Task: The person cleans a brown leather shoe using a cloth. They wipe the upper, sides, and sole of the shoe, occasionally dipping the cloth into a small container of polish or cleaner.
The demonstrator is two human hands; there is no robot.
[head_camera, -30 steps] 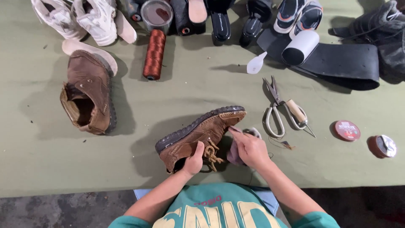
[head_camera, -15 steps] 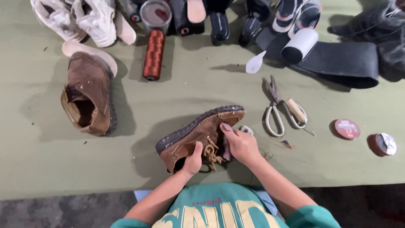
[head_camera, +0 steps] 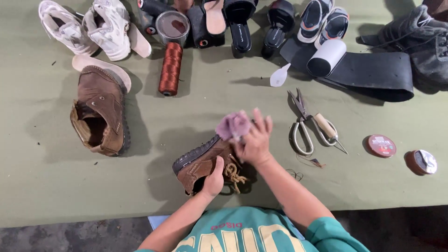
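Brown shoe (head_camera: 200,161) between hands, cloth (head_camera: 233,125) above.

My olive-green table (head_camera: 56,186) carries scissors (head_camera: 303,123) just right of my right hand (head_camera: 254,142), a second brown boot (head_camera: 100,112) far left, thread spool (head_camera: 170,69) beyond.

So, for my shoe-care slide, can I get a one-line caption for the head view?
Left hand steadies a brown boot while the right hand rubs its toe with a pink cloth.
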